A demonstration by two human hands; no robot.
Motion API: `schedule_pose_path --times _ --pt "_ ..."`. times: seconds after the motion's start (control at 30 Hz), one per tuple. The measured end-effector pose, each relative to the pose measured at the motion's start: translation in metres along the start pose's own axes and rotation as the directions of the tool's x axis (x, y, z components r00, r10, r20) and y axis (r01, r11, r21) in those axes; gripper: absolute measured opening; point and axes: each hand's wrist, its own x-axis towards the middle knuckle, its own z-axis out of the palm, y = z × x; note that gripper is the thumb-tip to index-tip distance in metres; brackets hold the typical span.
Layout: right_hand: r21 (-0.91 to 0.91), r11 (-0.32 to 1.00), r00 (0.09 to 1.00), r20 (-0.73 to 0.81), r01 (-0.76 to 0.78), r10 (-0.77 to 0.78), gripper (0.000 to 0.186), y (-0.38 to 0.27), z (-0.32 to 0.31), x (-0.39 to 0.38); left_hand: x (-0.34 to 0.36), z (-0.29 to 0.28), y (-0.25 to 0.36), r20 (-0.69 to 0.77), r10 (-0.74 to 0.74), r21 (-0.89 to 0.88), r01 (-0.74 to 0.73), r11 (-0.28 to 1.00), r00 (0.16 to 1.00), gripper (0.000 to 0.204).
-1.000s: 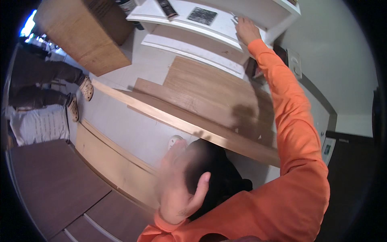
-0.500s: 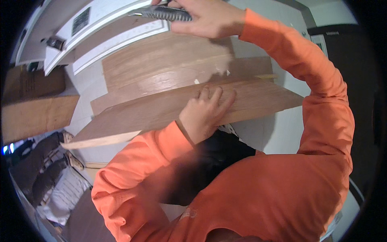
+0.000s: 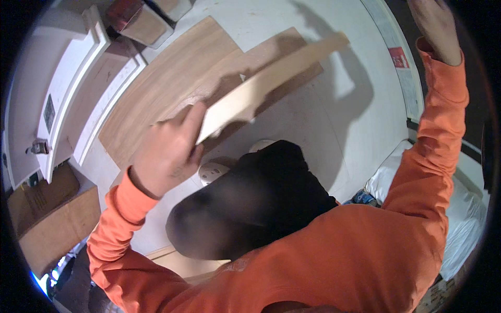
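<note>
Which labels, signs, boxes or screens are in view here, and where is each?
Red label: small red rectangle on a pale strip, upper right, near the raised right hand.
Dark plate: small dark rectangle on the white framed panel, far left.
Cardboard box: brown, lower left.
No screens.

A pale tan wooden board (image 3: 271,83) crosses brown wood-grain panels (image 3: 172,88), beside bright orange sleeves (image 3: 433,135) and white wall (image 3: 334,125).

hands: 2 (image 3: 169,151) | wooden boards: 3 (image 3: 271,78) | cardboard boxes: 2 (image 3: 57,229)
</note>
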Motion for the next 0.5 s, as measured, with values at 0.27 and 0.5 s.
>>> schedule_pose_path --times 0.27,0.5 --pt "0.354 0.908 0.779 -0.493 -0.225 0.386 0.058 0.087 -0.021 -0.137 0.066 0.008 0.048 -0.244 0.139 0.078 -0.123 0.989 0.96 0.055" --pt "0.581 0.644 0.586 -0.322 -0.498 0.744 0.048 0.169 0.055 -0.248 0.116 0.016 0.078 -0.221 0.205 0.16 -0.172 0.972 0.954 0.054"
